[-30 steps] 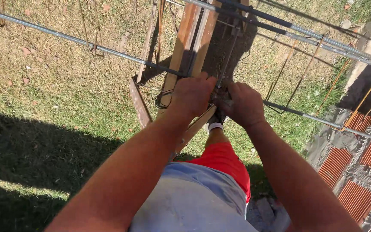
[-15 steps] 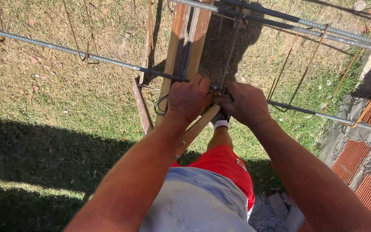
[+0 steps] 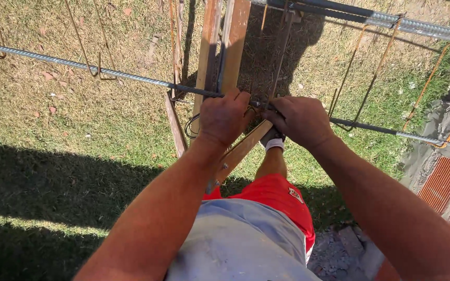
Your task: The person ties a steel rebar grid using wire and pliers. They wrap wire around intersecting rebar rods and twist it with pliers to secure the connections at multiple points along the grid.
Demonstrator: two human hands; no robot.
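Rebar (image 3: 105,70), a long ribbed steel rod, runs across the view from the upper left down to the lower right, and both hands are on it right in the middle of the shot. Left hand (image 3: 224,117) sits on top of the rod, fingers (image 3: 234,99) curled down and closed around it where it crosses the wooden post (image 3: 225,47). Right hand (image 3: 300,120) is just beside it, nearly touching, fingers folded together over the same rod at the spot where a thin rusty stirrup (image 3: 279,57) comes down to meet it. Whether a bit of tie wire is pinched in that right hand is hard to say, since the knuckles hide the joint. A dark wire loop (image 3: 189,127) hangs just left of the left wrist. A second ribbed rod (image 3: 423,28) crosses the top right corner, with more bent rusty stirrups (image 3: 363,73) hanging between the two rods. A slanted wooden brace (image 3: 240,151) passes under the hands, down toward the person's red shorts (image 3: 277,195) and pale shirt (image 3: 240,244). One foot in a white sock (image 3: 274,144) shows below the right hand. Dry grass (image 3: 79,119) lies beneath, half in sunlight, half in deep shadow. Orange ribbed bricks (image 3: 446,182) and grey mortar sit at the right edge.
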